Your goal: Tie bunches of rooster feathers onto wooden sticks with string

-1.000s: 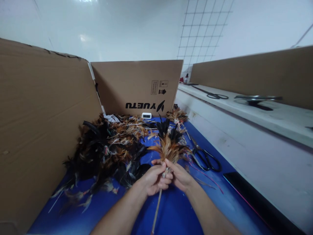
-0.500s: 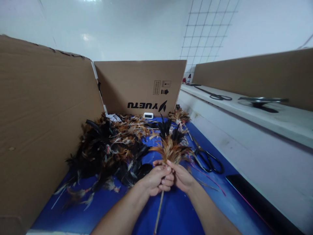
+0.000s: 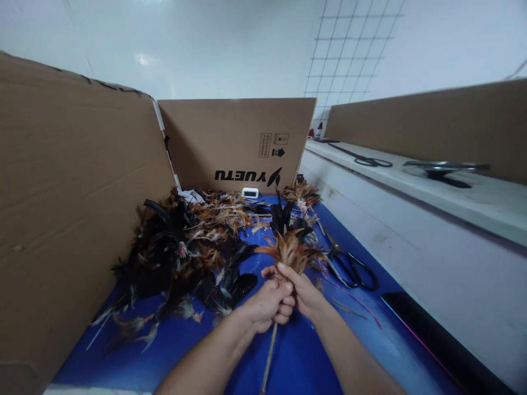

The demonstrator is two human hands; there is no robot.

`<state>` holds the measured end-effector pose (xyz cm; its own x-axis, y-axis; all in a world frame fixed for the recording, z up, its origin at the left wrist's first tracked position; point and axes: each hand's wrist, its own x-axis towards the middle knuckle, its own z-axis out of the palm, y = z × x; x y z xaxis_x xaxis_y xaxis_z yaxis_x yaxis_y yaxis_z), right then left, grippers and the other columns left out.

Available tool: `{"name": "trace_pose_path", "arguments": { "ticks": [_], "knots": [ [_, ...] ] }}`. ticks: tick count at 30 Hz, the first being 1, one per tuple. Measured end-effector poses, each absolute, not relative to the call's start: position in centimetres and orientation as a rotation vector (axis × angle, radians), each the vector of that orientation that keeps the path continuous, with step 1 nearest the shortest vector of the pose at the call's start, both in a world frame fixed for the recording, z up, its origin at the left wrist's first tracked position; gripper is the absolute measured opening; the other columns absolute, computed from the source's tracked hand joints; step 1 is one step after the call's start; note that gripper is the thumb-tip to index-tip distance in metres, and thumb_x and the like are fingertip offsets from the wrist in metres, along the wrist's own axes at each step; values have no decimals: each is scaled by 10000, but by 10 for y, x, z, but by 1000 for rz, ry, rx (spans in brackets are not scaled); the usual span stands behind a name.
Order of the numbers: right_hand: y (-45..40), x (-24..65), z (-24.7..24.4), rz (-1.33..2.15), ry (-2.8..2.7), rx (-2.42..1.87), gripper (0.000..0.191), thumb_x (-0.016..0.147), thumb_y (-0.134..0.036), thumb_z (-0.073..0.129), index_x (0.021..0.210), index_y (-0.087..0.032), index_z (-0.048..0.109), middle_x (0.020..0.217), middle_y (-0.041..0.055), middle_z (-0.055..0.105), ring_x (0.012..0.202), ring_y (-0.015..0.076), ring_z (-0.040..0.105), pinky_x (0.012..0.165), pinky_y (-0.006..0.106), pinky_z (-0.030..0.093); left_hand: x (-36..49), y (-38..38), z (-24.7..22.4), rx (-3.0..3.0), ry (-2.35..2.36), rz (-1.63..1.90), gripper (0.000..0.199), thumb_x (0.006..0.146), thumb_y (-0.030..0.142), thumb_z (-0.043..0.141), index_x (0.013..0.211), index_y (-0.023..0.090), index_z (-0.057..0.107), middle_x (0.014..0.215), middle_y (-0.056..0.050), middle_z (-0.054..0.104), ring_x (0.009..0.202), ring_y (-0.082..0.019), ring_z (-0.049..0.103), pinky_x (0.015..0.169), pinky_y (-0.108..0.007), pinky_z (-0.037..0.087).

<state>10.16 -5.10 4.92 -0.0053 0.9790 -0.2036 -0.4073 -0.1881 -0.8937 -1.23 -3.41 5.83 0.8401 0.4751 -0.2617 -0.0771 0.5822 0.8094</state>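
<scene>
A thin stick (image 3: 269,356) with brown and black feathers (image 3: 291,247) round its upper end stands out in front of me, its bare lower end pointing toward me. My left hand (image 3: 272,304) is wrapped round the stick just below the feathers. Touching it from the right, my right hand (image 3: 300,288) pinches the base of the feathers with thumb and fingers. The palms and the spot between the fingers are partly hidden. Black-handled scissors (image 3: 356,271) lie to the right of the feathers, beside a pink string (image 3: 358,302).
A large pile of loose feathers (image 3: 177,252) covers the left of the blue table (image 3: 288,367). Cardboard walls (image 3: 230,131) stand left and behind. A small white device (image 3: 250,192) sits at the back. Another feather bundle (image 3: 302,193) lies back right, a black bar (image 3: 432,334) front right.
My right hand has shifted slightly up and left at the feather base. My left hand keeps its grip on the stick. The view has tilted very slightly.
</scene>
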Motion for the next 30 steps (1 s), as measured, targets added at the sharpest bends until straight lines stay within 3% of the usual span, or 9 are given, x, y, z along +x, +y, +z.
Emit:
{"name": "trace_pose_path", "arguments": {
  "ticks": [5,9,13,18,21,23,27,30],
  "knots": [
    [-51,101,50,1494,-756,-1108,380,749,-458,575,900,-130,693,619,30,648,514,112,565,462,200,441,-10,-35,56,917,506,350,414,684,522,602,737,197,351,545,84,379,358,-10,287,344,-140,214],
    [-53,104,50,1551,-787,-1202,505,759,-526,513,1056,-138,641,561,26,644,307,84,479,278,179,345,-6,-34,48,957,445,420,411,688,511,589,694,110,497,585,-30,539,432,-78,484,421,-211,408],
    [-53,107,48,1575,-844,-1195,523,771,-535,486,1093,-147,622,567,30,653,239,50,405,222,146,265,-5,-33,45,841,445,418,360,677,408,645,704,59,563,619,-69,590,472,-83,532,501,-217,456],
    [-53,108,44,1575,-872,-1141,468,776,-509,503,1023,-138,648,567,14,630,293,30,393,258,122,243,-8,-29,47,660,456,355,232,690,240,647,771,29,593,645,-86,610,533,-109,583,590,-257,497],
    [-55,107,44,1595,-886,-1120,474,789,-505,495,1034,-126,641,405,-48,503,255,21,276,265,130,199,-10,-26,46,578,437,297,157,694,183,612,751,38,592,645,-82,609,504,-96,561,536,-232,473],
    [-56,106,47,1596,-894,-1093,464,793,-498,497,1021,-123,647,390,-55,481,264,23,274,290,139,228,-11,-25,45,542,398,252,127,691,173,597,707,48,583,632,-75,598,459,-69,508,461,-192,412],
    [-59,104,52,1561,-904,-1048,423,777,-492,522,961,-145,678,526,2,595,437,94,508,491,208,437,-13,-24,45,548,298,207,136,708,190,601,700,62,554,643,-65,575,407,-22,388,396,-154,277],
    [-60,104,55,1559,-925,-991,397,786,-480,511,942,-160,686,683,45,660,669,166,607,683,278,474,-15,-24,48,591,262,211,145,718,191,621,725,94,514,648,-35,542,399,-4,326,394,-141,209]
  ]
}}
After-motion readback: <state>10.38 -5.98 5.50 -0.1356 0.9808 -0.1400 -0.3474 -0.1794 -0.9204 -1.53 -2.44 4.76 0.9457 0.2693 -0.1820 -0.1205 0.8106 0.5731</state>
